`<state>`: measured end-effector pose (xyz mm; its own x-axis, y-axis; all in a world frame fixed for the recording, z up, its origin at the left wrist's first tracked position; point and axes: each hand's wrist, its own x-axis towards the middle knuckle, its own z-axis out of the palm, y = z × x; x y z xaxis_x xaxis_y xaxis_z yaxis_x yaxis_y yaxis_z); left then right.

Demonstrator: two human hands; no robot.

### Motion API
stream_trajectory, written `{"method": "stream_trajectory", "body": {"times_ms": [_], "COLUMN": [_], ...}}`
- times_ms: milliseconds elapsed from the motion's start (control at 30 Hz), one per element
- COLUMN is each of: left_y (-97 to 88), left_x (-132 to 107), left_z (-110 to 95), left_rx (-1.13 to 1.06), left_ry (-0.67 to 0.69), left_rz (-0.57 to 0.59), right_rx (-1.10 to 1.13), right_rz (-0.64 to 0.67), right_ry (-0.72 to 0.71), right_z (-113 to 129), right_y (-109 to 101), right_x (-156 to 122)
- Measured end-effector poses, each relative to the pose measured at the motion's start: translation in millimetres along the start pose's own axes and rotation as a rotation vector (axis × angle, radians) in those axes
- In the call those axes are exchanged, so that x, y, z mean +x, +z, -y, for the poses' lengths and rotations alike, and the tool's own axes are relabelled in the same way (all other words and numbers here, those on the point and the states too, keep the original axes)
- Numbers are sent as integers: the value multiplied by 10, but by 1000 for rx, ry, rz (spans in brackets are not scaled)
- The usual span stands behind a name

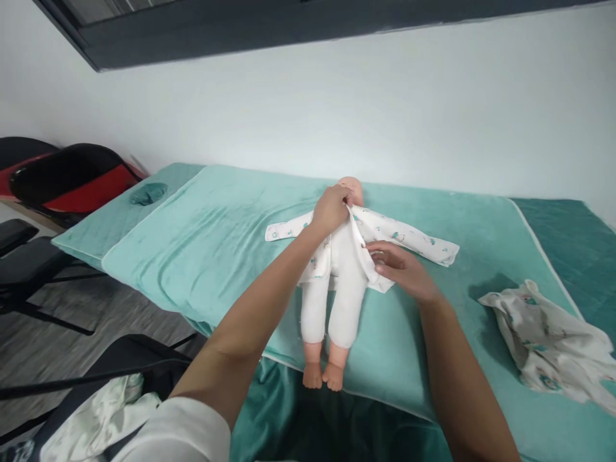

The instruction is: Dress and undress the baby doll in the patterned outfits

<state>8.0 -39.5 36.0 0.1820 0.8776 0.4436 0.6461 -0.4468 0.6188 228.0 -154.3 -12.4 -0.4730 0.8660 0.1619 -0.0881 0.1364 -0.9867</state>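
Observation:
A baby doll lies on its back on a teal towel, head toward the wall and bare feet toward me. It wears a white bodysuit, with a white printed jacket spread open under it. My left hand is closed, pinching the jacket's edge at the doll's neck. My right hand pinches the jacket's right front flap by the doll's hip.
A crumpled printed garment lies on the towel at the right. The towel covers a teal massage table with a face hole at its left end. Black and red chairs stand at the left. More cloth lies on a chair at bottom left.

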Motion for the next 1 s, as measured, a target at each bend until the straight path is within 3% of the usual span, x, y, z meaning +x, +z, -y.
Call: {"method": "stream_trajectory", "body": {"times_ms": [133,200,300,400,500,633,733,833,1000], "left_y": [-18,-35,-91,-177,-275,-382,-405,-386,-351], "left_x": [-172,-303,-657,-1224,-1849,-2395,-2481,-2403,-2357], "left_z": [29,36,86,203,327,351,280,227,256], "left_rx": [-61,-146,-249,-277,-277,-49,132,179,57], "left_ry": [-67,-87,-138,-185,-315,-256,-253,-288,-333], "left_rz": [-97,-152,-260,-330,-272,-72,-11,-6,-155], "right_rx": [53,110,136,30,-183,-546,-730,-856,-935], "right_rz": [141,146,14,-163,-286,-518,-594,-600,-638], "right_ry": [-20,-35,-44,-57,-34,5,93,174,259], "right_z": [5,-13,-92,-200,-285,-338,-343,-316,-243], "right_y": [4,34,93,154,247,424,523,570,620], "right_x": [-55,-103,-204,-354,-532,-676,-648,-570,-584]}}
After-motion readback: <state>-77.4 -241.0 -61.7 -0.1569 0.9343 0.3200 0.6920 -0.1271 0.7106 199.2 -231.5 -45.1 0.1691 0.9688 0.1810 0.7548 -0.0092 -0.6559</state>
